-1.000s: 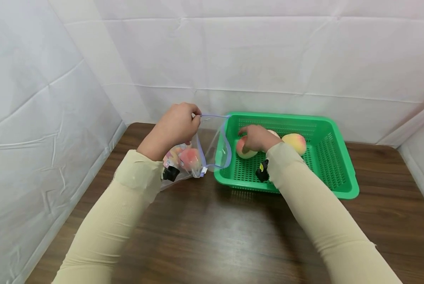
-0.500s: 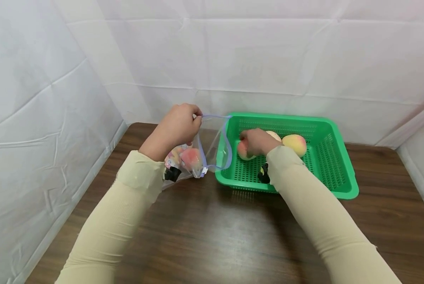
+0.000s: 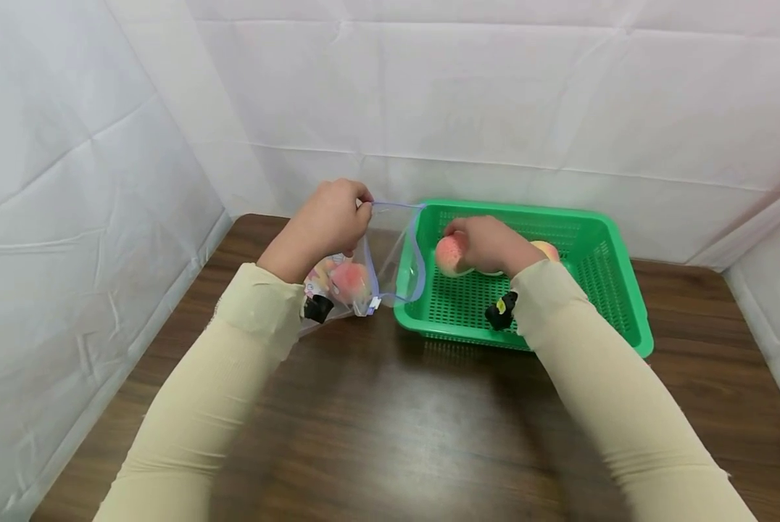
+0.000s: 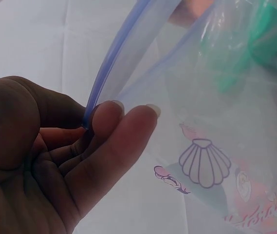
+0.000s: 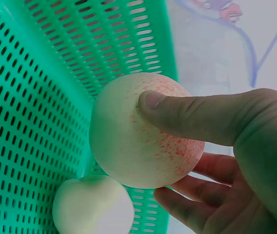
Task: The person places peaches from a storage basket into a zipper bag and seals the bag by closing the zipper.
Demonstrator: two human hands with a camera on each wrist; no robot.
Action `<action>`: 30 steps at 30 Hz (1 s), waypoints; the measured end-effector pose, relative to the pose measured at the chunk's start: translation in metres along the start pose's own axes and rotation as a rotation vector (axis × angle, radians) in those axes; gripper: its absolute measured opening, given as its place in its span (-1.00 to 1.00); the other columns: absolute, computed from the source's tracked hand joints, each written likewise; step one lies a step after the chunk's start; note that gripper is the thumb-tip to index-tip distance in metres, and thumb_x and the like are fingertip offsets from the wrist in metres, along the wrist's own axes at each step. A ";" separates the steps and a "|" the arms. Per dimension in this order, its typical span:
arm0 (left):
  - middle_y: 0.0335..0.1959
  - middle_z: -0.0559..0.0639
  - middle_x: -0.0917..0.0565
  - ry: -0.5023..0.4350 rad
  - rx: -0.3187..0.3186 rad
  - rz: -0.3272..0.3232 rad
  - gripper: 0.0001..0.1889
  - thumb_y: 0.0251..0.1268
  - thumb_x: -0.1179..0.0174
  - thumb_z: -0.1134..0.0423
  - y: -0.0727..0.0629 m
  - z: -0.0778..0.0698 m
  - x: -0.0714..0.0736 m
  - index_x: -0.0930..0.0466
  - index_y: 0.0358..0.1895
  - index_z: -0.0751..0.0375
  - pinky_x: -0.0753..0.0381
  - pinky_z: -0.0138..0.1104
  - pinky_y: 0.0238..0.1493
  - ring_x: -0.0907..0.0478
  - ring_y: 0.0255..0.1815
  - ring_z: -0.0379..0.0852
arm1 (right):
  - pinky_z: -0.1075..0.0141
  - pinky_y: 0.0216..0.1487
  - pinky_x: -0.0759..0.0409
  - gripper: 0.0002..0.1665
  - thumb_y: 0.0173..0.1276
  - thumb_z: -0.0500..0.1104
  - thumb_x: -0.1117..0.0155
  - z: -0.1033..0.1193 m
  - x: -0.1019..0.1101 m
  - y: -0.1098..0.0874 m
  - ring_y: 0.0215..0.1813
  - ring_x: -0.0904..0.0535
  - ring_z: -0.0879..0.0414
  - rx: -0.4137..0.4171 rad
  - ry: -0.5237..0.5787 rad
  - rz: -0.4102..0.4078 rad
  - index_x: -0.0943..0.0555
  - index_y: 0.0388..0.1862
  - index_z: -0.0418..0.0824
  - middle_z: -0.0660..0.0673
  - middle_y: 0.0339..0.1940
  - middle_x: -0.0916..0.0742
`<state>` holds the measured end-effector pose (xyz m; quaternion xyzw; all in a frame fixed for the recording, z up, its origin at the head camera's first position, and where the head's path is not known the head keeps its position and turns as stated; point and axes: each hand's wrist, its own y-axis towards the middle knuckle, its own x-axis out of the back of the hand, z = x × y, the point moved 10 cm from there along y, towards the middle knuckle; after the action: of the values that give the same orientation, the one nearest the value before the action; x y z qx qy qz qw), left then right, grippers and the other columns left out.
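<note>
My right hand (image 3: 491,243) grips a pink-speckled peach (image 5: 145,129) inside the green basket (image 3: 462,330), thumb on one side and fingers on the other. Another pale peach (image 5: 93,207) lies beneath it in the right wrist view. A yellow-pink peach (image 3: 546,250) shows partly behind my right wrist. With thumb and fingers, my left hand (image 3: 334,221) pinches the purple-edged rim of a clear zip bag (image 4: 206,131), whose mouth gapes toward the basket. Inside the bag is a pink peach (image 3: 351,281), with more fruit beside it partly hidden by my wrist. Shell drawings decorate the plastic.
A brown wooden table (image 3: 390,406) bears the bag and basket side by side. White cloth (image 3: 494,94) hangs behind and at both sides. The bag's white slider (image 3: 375,302) sits by the basket's left rim.
My right hand has closed round the peach and brought it up a little in the basket. My left hand keeps its hold on the bag rim; the view has tilted slightly.
</note>
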<state>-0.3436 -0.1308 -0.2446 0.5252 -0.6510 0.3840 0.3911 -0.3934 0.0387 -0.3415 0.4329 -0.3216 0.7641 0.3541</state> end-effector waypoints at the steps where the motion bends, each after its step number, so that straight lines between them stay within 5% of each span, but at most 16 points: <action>1: -0.60 0.06 -0.66 0.003 0.000 -0.001 -0.60 0.48 0.21 0.20 0.001 0.000 0.000 -0.50 0.18 0.29 -0.56 -0.24 -0.22 -0.62 -0.62 -0.09 | 0.05 0.06 -0.49 -0.30 0.18 -0.23 -0.37 0.001 0.002 -0.002 0.07 -0.48 -0.09 0.005 0.005 -0.008 -0.43 0.33 -0.10 -0.19 0.21 -0.59; 30: -0.67 0.04 -0.61 -0.048 -0.005 -0.001 -0.61 0.48 0.20 0.22 0.003 -0.002 -0.004 -0.50 0.16 0.30 -0.54 -0.27 -0.26 -0.60 -0.65 -0.09 | 0.03 0.06 -0.53 -0.30 0.15 -0.05 -0.44 0.022 0.029 -0.041 0.13 -0.50 0.01 0.063 0.053 -0.148 -0.44 0.30 0.05 0.01 0.20 -0.60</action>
<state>-0.3456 -0.1273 -0.2476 0.5336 -0.6607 0.3697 0.3769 -0.3611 0.0510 -0.2986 0.4460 -0.2550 0.7569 0.4039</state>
